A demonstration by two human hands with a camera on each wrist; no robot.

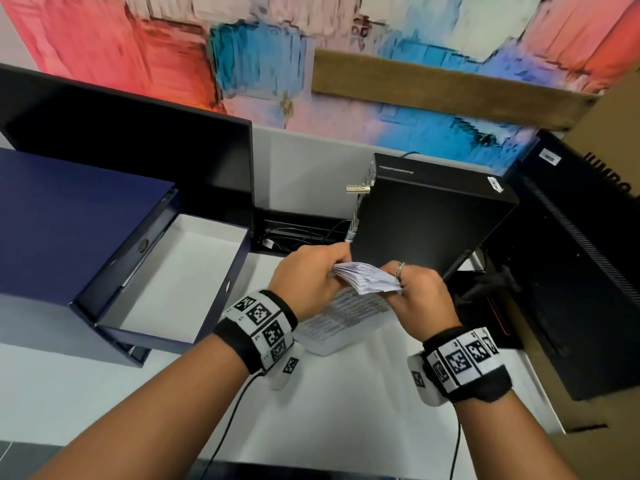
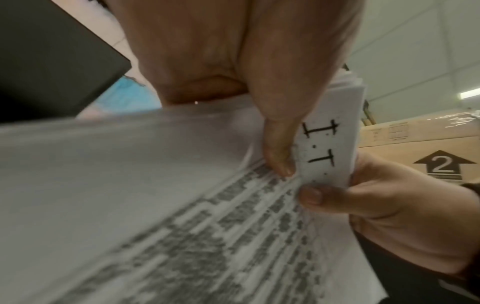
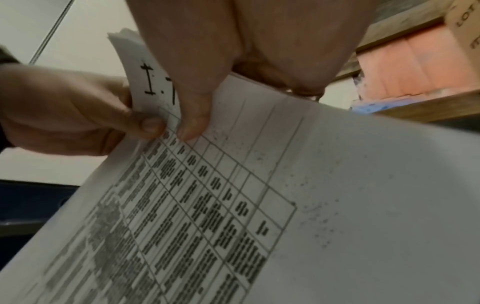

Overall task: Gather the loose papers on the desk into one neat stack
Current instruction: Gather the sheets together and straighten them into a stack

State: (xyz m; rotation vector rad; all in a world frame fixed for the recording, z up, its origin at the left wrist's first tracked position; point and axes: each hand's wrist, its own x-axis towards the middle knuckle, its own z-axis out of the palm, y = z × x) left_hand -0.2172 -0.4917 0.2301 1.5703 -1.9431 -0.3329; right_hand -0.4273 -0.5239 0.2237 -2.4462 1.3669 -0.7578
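Note:
A stack of white printed papers point(image 1: 363, 277) is held on edge above the white desk point(image 1: 346, 410), its top edges fanned between my hands. My left hand point(image 1: 320, 268) grips the stack's left side and my right hand point(image 1: 412, 284), which wears a ring, grips its right side. The front sheet point(image 1: 346, 317) carries a printed table and slopes down toward the desk. In the left wrist view my left thumb point(image 2: 280, 148) pinches the papers point(image 2: 182, 226) beside a handwritten "I.T" point(image 2: 324, 146). The right wrist view shows the right thumb point(image 3: 194, 115) pressing on the table sheet point(image 3: 233, 205).
An open navy box point(image 1: 180, 271) with a white inside stands to the left, its lid point(image 1: 69, 220) beside it. A dark monitor point(image 1: 138, 150) is behind. A black computer case point(image 1: 426, 216), another black screen point(image 1: 571, 271) and a cardboard box point(image 1: 616, 133) crowd the right. Cables point(image 1: 298, 233) lie at the back.

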